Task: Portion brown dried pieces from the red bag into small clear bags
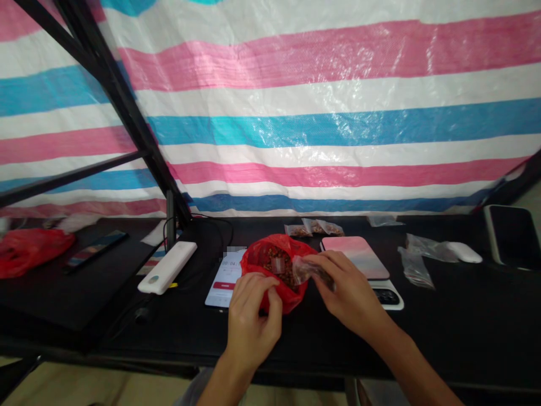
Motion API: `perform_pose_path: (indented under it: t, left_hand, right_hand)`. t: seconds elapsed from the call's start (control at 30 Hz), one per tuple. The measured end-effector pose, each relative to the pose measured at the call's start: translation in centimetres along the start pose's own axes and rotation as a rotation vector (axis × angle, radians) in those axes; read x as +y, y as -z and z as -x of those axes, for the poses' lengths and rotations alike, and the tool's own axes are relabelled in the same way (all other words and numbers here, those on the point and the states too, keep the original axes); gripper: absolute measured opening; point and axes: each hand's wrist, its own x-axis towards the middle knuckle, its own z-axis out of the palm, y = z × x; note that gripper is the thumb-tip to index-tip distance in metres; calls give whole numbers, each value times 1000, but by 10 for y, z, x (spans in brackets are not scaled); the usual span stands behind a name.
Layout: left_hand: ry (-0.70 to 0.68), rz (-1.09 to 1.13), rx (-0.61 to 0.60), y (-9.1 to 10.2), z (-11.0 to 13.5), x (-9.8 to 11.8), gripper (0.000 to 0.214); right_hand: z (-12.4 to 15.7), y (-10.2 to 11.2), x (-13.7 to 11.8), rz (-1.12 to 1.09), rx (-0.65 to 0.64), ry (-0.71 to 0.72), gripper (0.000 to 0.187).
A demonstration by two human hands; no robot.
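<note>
A red plastic bag [291, 301] stands on the black table with its mouth spread. Brown, grainy bits fill it, and a small clear piece of plastic [278, 265] lies on them. At the near left rim, my left hand [253, 316] has its fingers closed on the red plastic. My right hand [344, 287] pinches a small clear plastic bag [310, 272] with brown contents, its end over the right side of the red bag's mouth. Behind the red bag, several small filled bags [315, 228] lie in a row.
A phone [222, 282] showing a timer lies left of the red bag, near a white power bank [168, 268]. A pink-topped scale [357, 256] sits right. Empty clear bags [416, 269], a white case [464, 252] and a dark-screened device [513, 235] lie farther right. A black table [460, 338] supports everything.
</note>
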Motion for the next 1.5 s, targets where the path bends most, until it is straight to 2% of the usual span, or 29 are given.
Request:
perform_pose_path:
  t: [0.17, 0.33, 0.43, 0.53, 0.6, 0.77, 0.97, 1.13, 1.33, 1.5]
  left_hand:
    - [-5, -6, 6, -2, 0, 0, 20]
    - [0, -10, 6, -4, -2, 3, 19]
    - [-2, -4, 3, -5, -2, 4, 19]
    - [-9, 4, -15, -6, -2, 6, 19]
    - [-15, 15, -22, -7, -2, 6, 19]
    - [-20, 15, -36, -12, -1, 7, 19]
    - [-36, 11, -45, -14, 0, 9, 20]
    - [-50, 11, -50, -14, 0, 10, 21]
    - [-48, 11, -63, -15, 3, 8, 21]
    - [-47, 13, -63, -16, 2, 7, 20]
  right_hand:
    - [0, -1, 10, -188, 97, -93, 30]
    - [1, 16, 40, -317, 225, -216, 28]
    - [7, 28, 69, -214, 287, -286, 32]
    - [17, 31, 94, -36, 273, -350, 36]
    - [24, 29, 102, 72, 266, -363, 37]
    - [30, 32, 100, 97, 278, -266, 43]
    - [29, 45, 102, 88, 422, -305, 33]
    - [28, 45, 104, 77, 354, -264, 27]
    - [27, 39, 101, 19, 342, -240, 25]
    - [27, 47, 95, -21, 358, -200, 24]
